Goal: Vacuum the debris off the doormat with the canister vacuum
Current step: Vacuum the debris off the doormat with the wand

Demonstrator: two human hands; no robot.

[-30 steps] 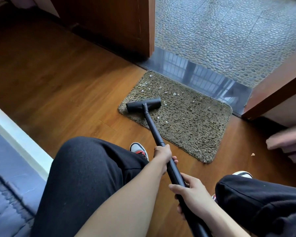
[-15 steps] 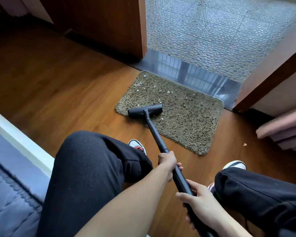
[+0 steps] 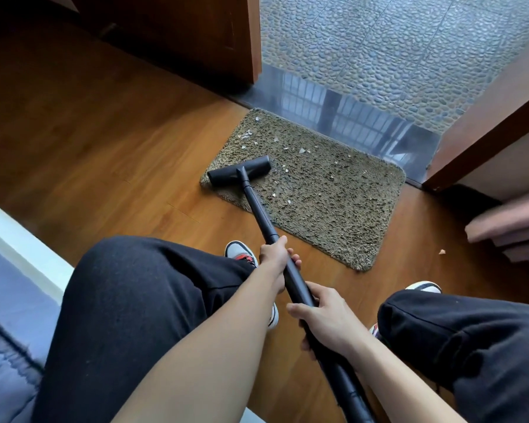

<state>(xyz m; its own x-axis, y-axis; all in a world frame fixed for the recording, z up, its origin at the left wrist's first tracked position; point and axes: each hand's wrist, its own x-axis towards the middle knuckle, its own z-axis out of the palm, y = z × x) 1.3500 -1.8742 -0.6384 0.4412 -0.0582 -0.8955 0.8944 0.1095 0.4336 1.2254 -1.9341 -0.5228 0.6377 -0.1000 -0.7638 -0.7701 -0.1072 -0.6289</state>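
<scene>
A shaggy olive doormat (image 3: 327,196) lies on the wood floor in front of the doorway. Pale debris bits (image 3: 275,146) are scattered over its far left part. The black vacuum floor head (image 3: 240,171) rests on the mat's near left corner. Its black wand (image 3: 258,209) runs back toward me. My left hand (image 3: 275,257) grips the wand higher up. Lower down, my right hand (image 3: 327,322) grips the wand near the hose end. The canister itself is out of view.
My knees in black trousers flank the wand, with a sneaker (image 3: 242,254) beside the left hand. A dark glossy threshold (image 3: 348,117) and pebble floor lie beyond the mat. A blue mattress (image 3: 6,331) is at left, pink folded fabric (image 3: 513,230) at right, one crumb (image 3: 442,251) on the floor.
The floor head slid back from the mat's middle-left toward its near left corner, and both hands drew the wand toward me.
</scene>
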